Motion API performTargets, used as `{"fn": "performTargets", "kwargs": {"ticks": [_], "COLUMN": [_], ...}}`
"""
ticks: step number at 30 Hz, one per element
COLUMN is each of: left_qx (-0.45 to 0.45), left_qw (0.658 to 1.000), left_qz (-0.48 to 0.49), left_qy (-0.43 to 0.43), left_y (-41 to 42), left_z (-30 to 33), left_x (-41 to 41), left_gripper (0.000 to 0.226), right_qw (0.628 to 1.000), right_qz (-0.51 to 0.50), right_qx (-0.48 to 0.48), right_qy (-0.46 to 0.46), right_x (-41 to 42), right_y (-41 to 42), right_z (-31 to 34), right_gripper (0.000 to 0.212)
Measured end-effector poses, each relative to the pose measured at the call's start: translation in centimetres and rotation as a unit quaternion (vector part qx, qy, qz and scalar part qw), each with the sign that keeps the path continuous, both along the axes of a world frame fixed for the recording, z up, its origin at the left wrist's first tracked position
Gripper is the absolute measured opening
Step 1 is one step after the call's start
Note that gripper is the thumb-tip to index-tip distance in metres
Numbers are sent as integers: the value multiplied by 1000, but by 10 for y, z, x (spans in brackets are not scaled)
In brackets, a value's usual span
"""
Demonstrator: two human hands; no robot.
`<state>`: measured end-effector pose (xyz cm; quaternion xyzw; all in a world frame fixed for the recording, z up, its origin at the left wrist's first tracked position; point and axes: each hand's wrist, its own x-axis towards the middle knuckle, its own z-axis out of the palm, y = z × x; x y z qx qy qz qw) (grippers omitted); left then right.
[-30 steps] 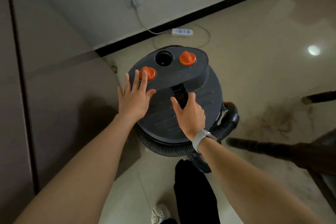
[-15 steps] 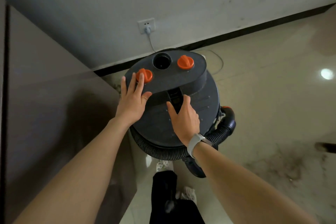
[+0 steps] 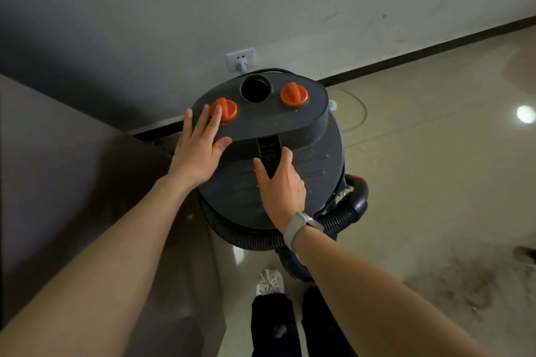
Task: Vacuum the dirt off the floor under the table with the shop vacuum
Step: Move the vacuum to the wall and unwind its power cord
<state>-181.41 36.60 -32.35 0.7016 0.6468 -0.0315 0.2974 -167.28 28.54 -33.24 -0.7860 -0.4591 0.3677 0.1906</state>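
Observation:
The dark grey shop vacuum (image 3: 307, 159) stands on the floor before me, seen from above, with two orange knobs on its raised top. My left hand (image 3: 200, 151) lies flat on the top's left edge, fingers straight, touching the left orange knob (image 3: 224, 109). My right hand (image 3: 282, 185) rests on the lid with its fingers reaching into the handle slot (image 3: 269, 148); how they curl is hidden. The ribbed black hose (image 3: 249, 236) wraps round the drum. A patch of dirt (image 3: 464, 281) lies on the floor at the lower right.
A brown cabinet side (image 3: 58, 182) stands close on the left. The wall behind has a socket (image 3: 240, 59) with a plug in it, and a thin cable (image 3: 358, 107) runs on the floor. My feet and dark trousers (image 3: 275, 324) are right behind the vacuum.
The view has tilted up toward the wall, and the table legs on the right have left the frame. Both hands stay on the vacuum top, the left one closer to the orange knob.

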Motion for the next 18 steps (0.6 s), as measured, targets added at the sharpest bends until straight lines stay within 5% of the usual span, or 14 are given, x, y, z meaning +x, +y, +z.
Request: {"fn": "performTargets", "kwargs": {"ticks": [5, 11, 14, 18], "left_qx": [30, 127, 144, 118], "left_qw": [999, 960, 953, 963], "left_qz": [40, 229, 238, 239], "left_qy": [-21, -98, -120, -48], "left_y": [-11, -64, -92, -114], "left_z": [2, 7, 3, -18], "left_x": [7, 70, 115, 145], "left_gripper": [62, 55, 62, 67], "right_qw": [998, 994, 1000, 987], "right_qz": [59, 79, -3, -30], "right_qx": [3, 69, 14, -136], "right_qy": [30, 29, 10, 80], "right_x": [12, 85, 131, 169], "right_y": [-1, -4, 2, 13], "right_z": [7, 12, -7, -35], "right_gripper": [53, 28, 28, 41]}}
